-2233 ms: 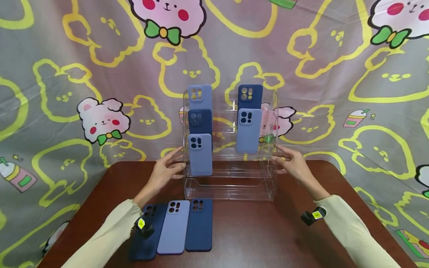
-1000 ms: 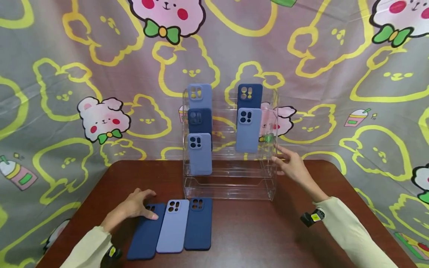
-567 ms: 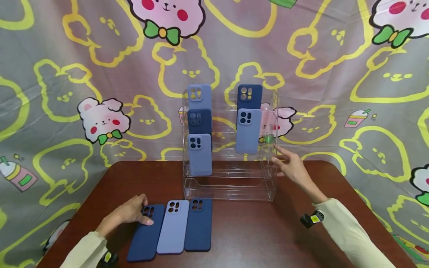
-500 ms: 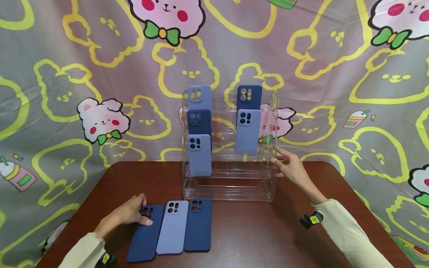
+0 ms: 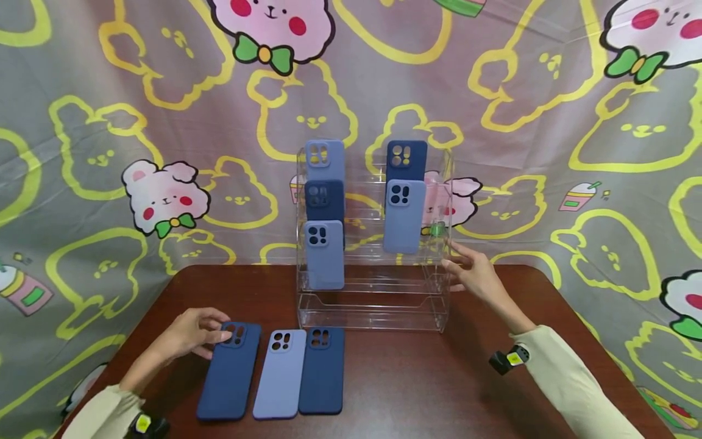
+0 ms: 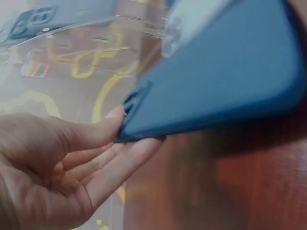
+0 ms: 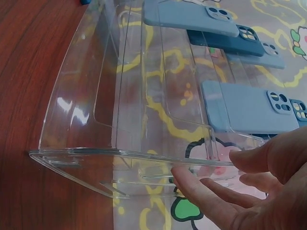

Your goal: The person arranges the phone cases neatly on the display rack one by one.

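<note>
My left hand (image 5: 189, 332) pinches a dark blue phone case (image 5: 230, 372) at its camera end, thumb on the face and fingers beneath. In the left wrist view the phone case (image 6: 216, 76) slants up and away from the fingertips. My right hand (image 5: 477, 274) is at the right side of a clear tiered display rack (image 5: 373, 317). In the right wrist view its fairly straight fingers touch the rack's side panel (image 7: 120, 153). On the table lie a lavender phone case (image 5: 280, 375) and another dark blue phone case (image 5: 322, 372), side by side.
The rack's left column bears a light case (image 5: 334, 164), a dark blue case (image 5: 326, 201) and a light case (image 5: 326, 262). At its right are a dark blue case (image 5: 407, 161) and a light case (image 5: 404, 219). A patterned cloth (image 5: 493, 152) hangs behind the brown table (image 5: 417, 378).
My left hand has left the rack's left side, reached down to the leftmost dark blue phone case, gripped its top end and shifted it left, slightly raised. My right hand stays at the rack.
</note>
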A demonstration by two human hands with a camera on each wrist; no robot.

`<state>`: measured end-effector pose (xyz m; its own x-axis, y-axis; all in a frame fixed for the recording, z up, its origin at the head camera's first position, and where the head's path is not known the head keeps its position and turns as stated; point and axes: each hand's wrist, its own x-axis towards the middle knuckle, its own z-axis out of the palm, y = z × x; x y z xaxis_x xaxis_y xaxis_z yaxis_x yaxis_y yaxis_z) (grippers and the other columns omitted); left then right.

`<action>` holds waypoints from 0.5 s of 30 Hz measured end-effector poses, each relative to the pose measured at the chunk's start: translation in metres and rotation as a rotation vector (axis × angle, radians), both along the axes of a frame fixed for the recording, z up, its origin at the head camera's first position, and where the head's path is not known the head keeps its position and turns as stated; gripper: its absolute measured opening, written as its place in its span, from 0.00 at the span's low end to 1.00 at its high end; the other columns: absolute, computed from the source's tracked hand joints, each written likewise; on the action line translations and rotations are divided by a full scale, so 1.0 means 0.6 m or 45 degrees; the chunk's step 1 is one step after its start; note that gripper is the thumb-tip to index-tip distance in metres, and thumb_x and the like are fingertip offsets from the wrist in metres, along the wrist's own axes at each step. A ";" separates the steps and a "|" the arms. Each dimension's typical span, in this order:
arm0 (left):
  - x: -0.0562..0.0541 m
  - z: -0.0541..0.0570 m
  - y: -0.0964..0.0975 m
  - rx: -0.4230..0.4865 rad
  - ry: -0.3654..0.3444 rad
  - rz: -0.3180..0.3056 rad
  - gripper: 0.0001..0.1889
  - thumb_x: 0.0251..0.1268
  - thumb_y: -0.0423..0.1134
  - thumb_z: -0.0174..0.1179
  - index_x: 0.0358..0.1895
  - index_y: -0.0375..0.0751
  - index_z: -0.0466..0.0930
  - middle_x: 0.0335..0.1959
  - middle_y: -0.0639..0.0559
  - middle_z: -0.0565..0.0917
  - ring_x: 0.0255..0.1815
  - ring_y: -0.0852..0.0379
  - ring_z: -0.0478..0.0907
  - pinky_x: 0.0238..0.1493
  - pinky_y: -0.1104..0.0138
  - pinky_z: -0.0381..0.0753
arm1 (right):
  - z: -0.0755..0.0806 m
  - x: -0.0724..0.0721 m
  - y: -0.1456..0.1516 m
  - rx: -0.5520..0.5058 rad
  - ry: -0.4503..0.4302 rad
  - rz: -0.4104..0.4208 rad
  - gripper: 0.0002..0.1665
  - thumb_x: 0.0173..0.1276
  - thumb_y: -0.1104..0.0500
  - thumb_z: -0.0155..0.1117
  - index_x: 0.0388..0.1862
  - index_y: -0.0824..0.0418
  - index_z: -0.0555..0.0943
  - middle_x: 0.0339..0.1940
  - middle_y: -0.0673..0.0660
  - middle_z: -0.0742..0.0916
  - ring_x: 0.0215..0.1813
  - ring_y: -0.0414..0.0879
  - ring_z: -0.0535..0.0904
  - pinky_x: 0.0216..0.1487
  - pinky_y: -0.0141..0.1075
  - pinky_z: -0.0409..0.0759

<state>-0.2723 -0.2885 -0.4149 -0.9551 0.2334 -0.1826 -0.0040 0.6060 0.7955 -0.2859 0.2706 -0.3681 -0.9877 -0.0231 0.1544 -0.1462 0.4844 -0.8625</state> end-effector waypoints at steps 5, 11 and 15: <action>-0.001 0.012 -0.009 0.065 0.037 -0.048 0.25 0.69 0.35 0.71 0.61 0.22 0.76 0.39 0.41 0.84 0.38 0.49 0.88 0.36 0.52 0.94 | -0.001 0.000 0.002 -0.006 0.007 -0.008 0.36 0.82 0.64 0.57 0.84 0.63 0.60 0.68 0.77 0.78 0.60 0.72 0.83 0.39 0.41 0.93; 0.000 0.025 -0.005 0.111 0.033 -0.074 0.26 0.69 0.37 0.71 0.63 0.23 0.77 0.39 0.42 0.85 0.38 0.50 0.88 0.37 0.51 0.94 | -0.002 -0.001 0.002 -0.025 -0.002 0.002 0.36 0.83 0.63 0.57 0.85 0.60 0.60 0.69 0.76 0.78 0.60 0.72 0.83 0.40 0.42 0.93; 0.004 0.037 0.000 0.138 0.000 -0.132 0.27 0.69 0.39 0.72 0.64 0.24 0.77 0.41 0.42 0.85 0.39 0.50 0.88 0.38 0.50 0.94 | -0.004 -0.002 0.001 -0.016 0.000 0.002 0.36 0.83 0.63 0.57 0.85 0.60 0.60 0.68 0.76 0.78 0.57 0.70 0.85 0.39 0.42 0.93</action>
<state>-0.2702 -0.2885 -0.3925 -0.9248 0.3491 -0.1514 0.0539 0.5139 0.8562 -0.2872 0.2715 -0.3704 -0.9877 -0.0228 0.1546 -0.1468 0.4733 -0.8686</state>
